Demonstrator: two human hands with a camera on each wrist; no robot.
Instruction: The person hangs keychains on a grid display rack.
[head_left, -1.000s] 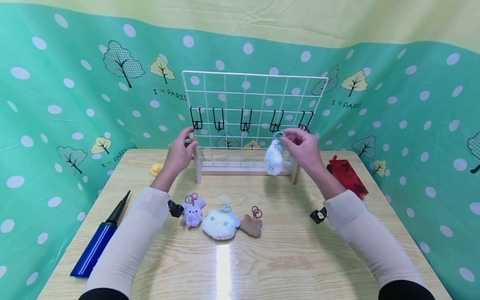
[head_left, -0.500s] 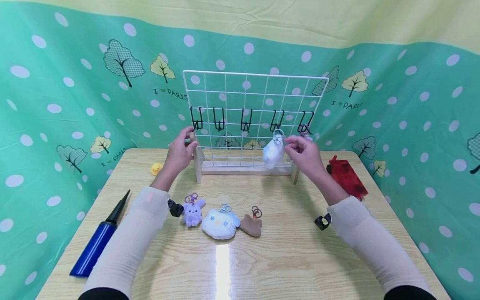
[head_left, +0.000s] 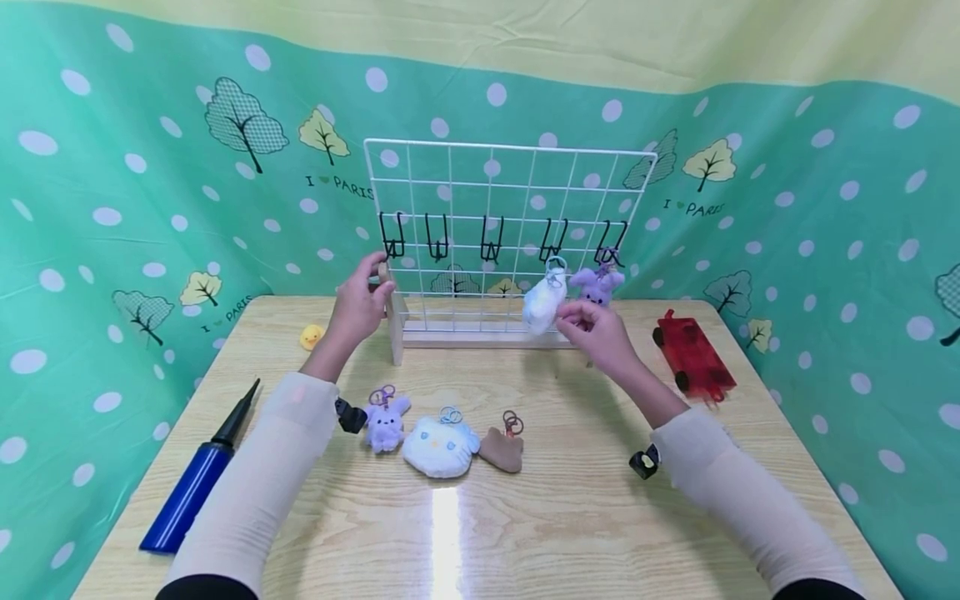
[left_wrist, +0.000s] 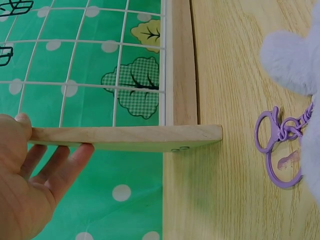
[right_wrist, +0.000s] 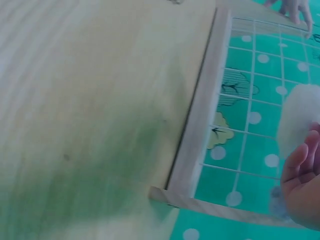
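My left hand (head_left: 362, 298) grips the wooden side post (left_wrist: 125, 134) of a white wire grid rack (head_left: 489, 183), thumb on one side and fingers on the other. A white and pale-blue plush keychain (head_left: 545, 302) hangs tilted by its ring at the second black hook (head_left: 553, 242) from the right. My right hand (head_left: 600, 335) pinches the plush's lower right edge with thumb and fingertips; the right wrist view shows them against the white plush (right_wrist: 298, 117). Beside it a purple plush keychain (head_left: 597, 285) hangs from the rightmost hook, partly behind my right hand.
On the table before the rack lie a purple bunny keychain (head_left: 385, 425), a white cat-face plush (head_left: 440, 448) and a brown plush (head_left: 502, 450). A blue pump (head_left: 187, 498) lies at left, a small yellow duck (head_left: 311, 337) behind it, a red checked item (head_left: 693, 358) at right.
My right hand has let go of the plush keychain's ring and moved down to its lower edge. The keychain now hangs at the hook, and the purple plush shows again. My left hand stays put.
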